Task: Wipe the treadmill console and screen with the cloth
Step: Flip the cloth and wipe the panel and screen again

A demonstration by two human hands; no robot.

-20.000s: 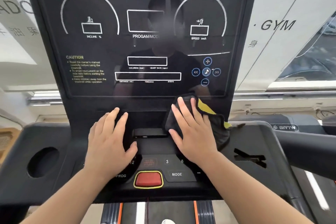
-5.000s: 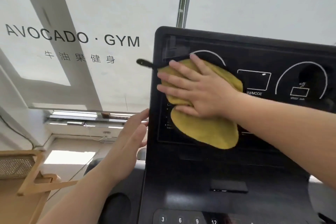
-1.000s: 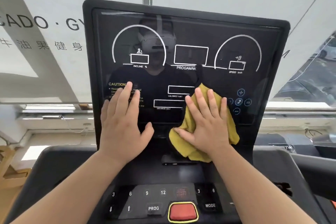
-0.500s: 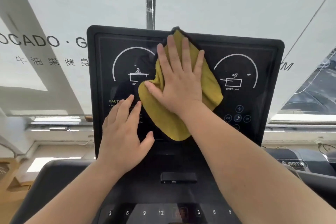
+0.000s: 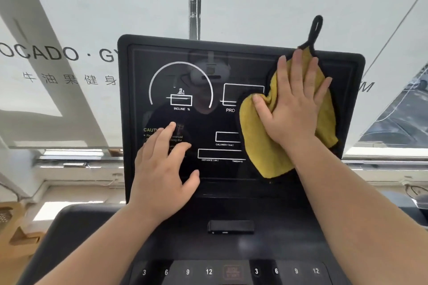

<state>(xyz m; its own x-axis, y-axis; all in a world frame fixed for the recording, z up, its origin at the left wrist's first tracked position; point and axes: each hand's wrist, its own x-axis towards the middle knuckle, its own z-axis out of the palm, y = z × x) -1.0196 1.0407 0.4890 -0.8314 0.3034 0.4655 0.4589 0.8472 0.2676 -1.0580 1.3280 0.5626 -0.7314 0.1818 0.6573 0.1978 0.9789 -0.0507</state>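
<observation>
I'm mid-wipe on the screen (image 5: 208, 122): my right hand (image 5: 294, 109), fingers spread flat, presses the yellow cloth (image 5: 261, 146) against its far right part, the cloth's black loop (image 5: 316, 28) poking above the top edge. My left hand (image 5: 162, 169) rests open on the screen's near left, fingers slightly apart. Half a second ago the cloth sat at top centre; it has swept right. Next, I judge, comes a downward pass along the right edge, then the console (image 5: 231, 245).
</observation>
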